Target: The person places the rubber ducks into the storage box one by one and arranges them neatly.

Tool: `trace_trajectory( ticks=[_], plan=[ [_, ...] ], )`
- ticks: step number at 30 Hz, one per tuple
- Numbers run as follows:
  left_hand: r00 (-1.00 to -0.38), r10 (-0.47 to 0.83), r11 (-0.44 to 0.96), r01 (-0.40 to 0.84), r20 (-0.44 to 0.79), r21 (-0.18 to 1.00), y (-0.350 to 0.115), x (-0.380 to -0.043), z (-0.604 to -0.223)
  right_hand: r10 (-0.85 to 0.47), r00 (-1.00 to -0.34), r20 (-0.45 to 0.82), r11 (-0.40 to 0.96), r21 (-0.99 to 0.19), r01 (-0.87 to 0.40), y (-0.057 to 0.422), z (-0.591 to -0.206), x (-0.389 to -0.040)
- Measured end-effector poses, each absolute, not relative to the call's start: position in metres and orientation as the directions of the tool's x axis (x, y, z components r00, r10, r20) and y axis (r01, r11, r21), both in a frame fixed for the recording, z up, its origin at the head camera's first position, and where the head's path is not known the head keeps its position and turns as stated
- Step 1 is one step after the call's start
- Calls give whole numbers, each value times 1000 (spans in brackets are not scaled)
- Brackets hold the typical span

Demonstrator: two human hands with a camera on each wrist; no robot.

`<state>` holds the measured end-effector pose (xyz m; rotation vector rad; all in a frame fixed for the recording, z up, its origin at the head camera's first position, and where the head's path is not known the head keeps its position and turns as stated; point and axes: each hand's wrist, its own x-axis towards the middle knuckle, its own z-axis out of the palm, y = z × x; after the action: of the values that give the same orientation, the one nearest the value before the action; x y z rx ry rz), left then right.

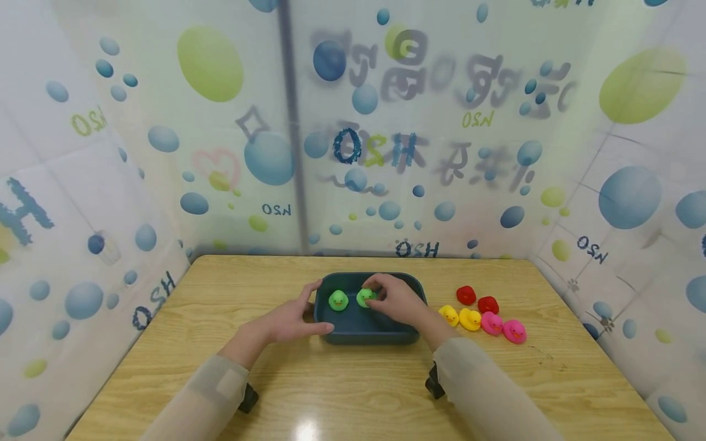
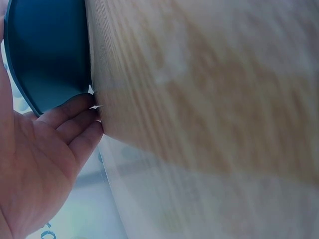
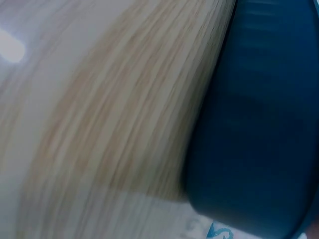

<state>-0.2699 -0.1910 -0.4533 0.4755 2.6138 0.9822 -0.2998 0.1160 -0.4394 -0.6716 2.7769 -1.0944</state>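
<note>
A dark blue rectangular tray [image 1: 361, 337] sits on the table. My left hand [image 1: 284, 320] holds its left end, thumb along the front-left rim and fingers at the outer side; the left wrist view shows the fingertips low against the wall, near the tabletop. Inside, one green rubber duck [image 1: 338, 300] stands at the left. My right hand [image 1: 398, 298] reaches over the tray and pinches a second green rubber duck [image 1: 364, 297] between thumb and fingers, partly hiding it. The right wrist view shows the tray's outer wall [image 3: 254, 114], not the pinched duck.
Right of the tray lie two red ducks [image 1: 466, 295], two yellow ducks [image 1: 470, 319] and two pink ducks [image 1: 515, 331], close together. The wooden table [image 1: 331, 392] is enclosed at the back and sides by a patterned curtain [image 1: 353, 202].
</note>
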Motion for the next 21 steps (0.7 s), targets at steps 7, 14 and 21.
trace_trajectory(
  ticks=[7,14,21],
  plan=[
    [-898,408,715,203,-164,669,-191,-270,-456,-413,-910,40,665,-669,-332,104,-448,-308],
    [-897,412,716,210,-160,666,-190,-270,-455,-379,-925,-1,687,-671,-280,101,-454,-311],
    [-896,415,716,214,-160,665,-191,-269,-453,-360,-933,14,676,-685,-271,99,-459,-312]
  ],
)
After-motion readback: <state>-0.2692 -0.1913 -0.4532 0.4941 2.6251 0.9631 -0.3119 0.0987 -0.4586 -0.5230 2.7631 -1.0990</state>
